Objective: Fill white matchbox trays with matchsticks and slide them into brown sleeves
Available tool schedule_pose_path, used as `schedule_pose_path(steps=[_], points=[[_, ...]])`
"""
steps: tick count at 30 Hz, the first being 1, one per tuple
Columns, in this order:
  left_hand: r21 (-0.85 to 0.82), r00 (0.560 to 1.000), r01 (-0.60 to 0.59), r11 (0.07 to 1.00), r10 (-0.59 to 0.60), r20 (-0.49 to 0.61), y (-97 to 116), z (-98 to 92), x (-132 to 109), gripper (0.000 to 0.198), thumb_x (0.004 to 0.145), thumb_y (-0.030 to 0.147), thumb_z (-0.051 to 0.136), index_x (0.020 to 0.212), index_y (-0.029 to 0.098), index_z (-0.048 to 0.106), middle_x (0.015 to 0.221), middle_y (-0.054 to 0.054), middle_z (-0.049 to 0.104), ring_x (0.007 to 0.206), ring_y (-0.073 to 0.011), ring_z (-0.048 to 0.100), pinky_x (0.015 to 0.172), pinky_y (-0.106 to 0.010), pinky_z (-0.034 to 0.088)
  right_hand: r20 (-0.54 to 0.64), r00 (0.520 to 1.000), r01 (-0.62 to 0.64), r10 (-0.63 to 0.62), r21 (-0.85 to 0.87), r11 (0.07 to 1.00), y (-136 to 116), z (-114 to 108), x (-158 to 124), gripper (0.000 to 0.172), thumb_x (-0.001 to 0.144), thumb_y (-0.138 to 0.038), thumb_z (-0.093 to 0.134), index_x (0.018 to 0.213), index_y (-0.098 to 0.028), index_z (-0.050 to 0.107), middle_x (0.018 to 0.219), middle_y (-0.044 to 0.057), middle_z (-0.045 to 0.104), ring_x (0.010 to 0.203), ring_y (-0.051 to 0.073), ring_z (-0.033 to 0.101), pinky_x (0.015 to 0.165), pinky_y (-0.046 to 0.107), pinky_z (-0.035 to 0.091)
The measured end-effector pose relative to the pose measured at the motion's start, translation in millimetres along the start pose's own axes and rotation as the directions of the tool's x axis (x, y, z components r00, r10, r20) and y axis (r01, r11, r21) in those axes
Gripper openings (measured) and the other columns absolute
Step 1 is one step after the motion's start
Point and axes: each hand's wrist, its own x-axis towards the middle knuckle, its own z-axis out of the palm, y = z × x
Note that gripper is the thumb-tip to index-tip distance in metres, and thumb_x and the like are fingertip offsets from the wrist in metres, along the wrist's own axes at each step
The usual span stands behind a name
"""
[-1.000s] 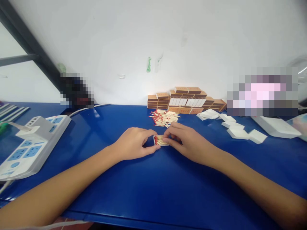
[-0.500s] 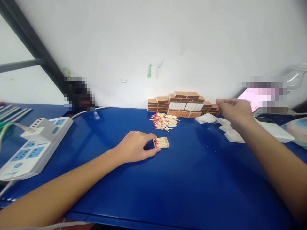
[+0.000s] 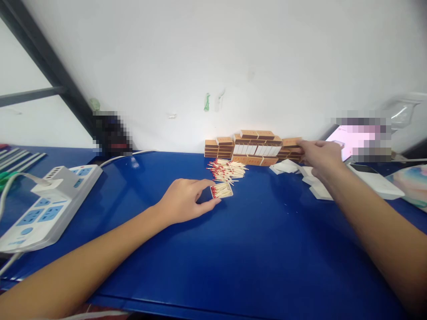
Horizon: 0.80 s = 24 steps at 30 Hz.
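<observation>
My left hand [image 3: 185, 200] pinches a small open tray of red-tipped matches [image 3: 222, 190] and holds it tilted just above the blue table [image 3: 233, 258]. A loose heap of matches [image 3: 227, 170] lies right behind it. My right hand [image 3: 320, 155] is stretched to the back right, its fingers closed on a brown matchbox sleeve [image 3: 292, 142] at the right end of the stack of brown matchboxes [image 3: 248, 146] against the wall. White inner trays [image 3: 315, 184] lie below that hand.
A white power strip with blue sockets [image 3: 46, 204] sits at the left, its cable running off the edge. A white flat box [image 3: 378, 180] and a lit screen, partly blurred, stand at the far right. A dark slanted beam crosses the upper left.
My right hand left the match tray, swung to the back right and took hold of a brown sleeve at the stack. The left hand lifted and tilted the tray slightly.
</observation>
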Motion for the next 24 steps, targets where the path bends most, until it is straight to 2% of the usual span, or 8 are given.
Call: schedule_pose_path(steps=[3,5,7,8,9,12,19,24], points=[[0.015,0.997,0.031,0.999,-0.030,-0.077,-1.6,-0.1,0.9,0.036,0.095,0.049,0.066,0.115,0.020,0.073,0.062,0.006,0.060,0.055,-0.0105,0.055,0.057,-0.025,0.041,-0.108,0.985,0.143,-0.136,0.061,0.988,-19.2,-8.0,-20.0,0.033,0.085,-0.060,0.067,0.074,-0.032,0.054,0.061,0.003,0.060,0.059,0.024,0.052,0.048,0.039,0.037],[-0.001,0.992,0.049,0.999,-0.049,-0.120,-2.5,-0.2,1.7,0.035,0.095,0.047,0.066,0.115,0.020,0.073,0.069,0.004,0.066,0.059,-0.0106,0.058,0.059,-0.025,0.045,-0.086,0.973,0.225,-0.216,0.114,0.968,-34.2,-5.2,-46.3,0.038,0.085,-0.066,0.066,0.074,-0.030,0.057,0.065,0.004,0.062,0.054,0.021,0.050,0.046,0.038,0.037],[-0.032,0.986,0.064,0.997,-0.068,-0.150,-2.9,-0.4,2.3,0.034,0.095,0.047,0.067,0.115,0.020,0.073,0.079,0.002,0.073,0.061,-0.0101,0.061,0.061,-0.025,0.048,0.123,0.963,0.217,-0.238,0.163,0.962,-47.6,5.0,-79.7,0.042,0.084,-0.066,0.070,0.073,-0.027,0.062,0.067,0.004,0.065,0.049,0.016,0.048,0.043,0.034,0.037],[-0.044,0.985,0.070,0.997,-0.076,-0.157,-2.8,-0.5,2.5,0.034,0.094,0.046,0.067,0.116,0.020,0.073,0.084,0.001,0.075,0.061,-0.0100,0.061,0.062,-0.025,0.050,0.208,0.947,0.215,-0.247,0.164,0.963,-53.0,11.7,-96.9,0.044,0.084,-0.066,0.072,0.072,-0.025,0.064,0.063,0.004,0.064,0.045,0.015,0.048,0.041,0.033,0.037],[-0.051,0.983,0.075,0.996,-0.083,-0.163,-2.3,-0.7,2.6,0.034,0.094,0.046,0.068,0.116,0.020,0.073,0.087,0.001,0.077,0.061,-0.0100,0.062,0.062,-0.025,0.051,0.334,0.906,0.221,-0.262,0.156,0.963,-57.3,18.7,-113.1,0.044,0.086,-0.066,0.071,0.075,-0.023,0.065,0.065,0.003,0.066,0.046,0.014,0.051,0.043,0.031,0.040],[-0.060,0.982,0.079,0.995,-0.088,-0.166,0.9,-1.5,2.9,0.034,0.092,0.043,0.070,0.117,0.021,0.073,0.092,0.000,0.079,0.062,-0.0106,0.064,0.063,-0.026,0.053,0.496,0.835,0.147,-0.240,0.219,0.965,-63.8,34.4,-148.2,0.045,0.088,-0.066,0.068,0.080,-0.022,0.065,0.067,0.002,0.069,0.044,0.012,0.050,0.042,0.028,0.041],[-0.092,0.975,0.036,0.995,-0.055,-0.215,5.4,-1.7,3.5,0.031,0.093,0.041,0.071,0.115,0.020,0.074,0.098,-0.001,0.081,0.066,-0.0112,0.068,0.058,-0.024,0.053,0.582,0.791,0.049,-0.189,0.247,0.968,-57.9,38.1,-159.7,0.045,0.092,-0.066,0.064,0.083,-0.022,0.063,0.072,0.003,0.072,0.044,0.012,0.053,0.045,0.028,0.043],[-0.146,0.983,0.033,0.989,-0.058,-0.172,2.5,-0.1,2.8,0.034,0.093,0.042,0.072,0.117,0.018,0.074,0.102,-0.004,0.080,0.072,-0.0131,0.070,0.060,-0.024,0.055,0.580,0.792,0.002,-0.193,0.315,0.949,-53.3,41.2,-161.5,0.044,0.091,-0.064,0.067,0.110,-0.025,0.055,0.067,-0.003,0.069,0.042,0.013,0.055,0.042,0.027,0.042]])
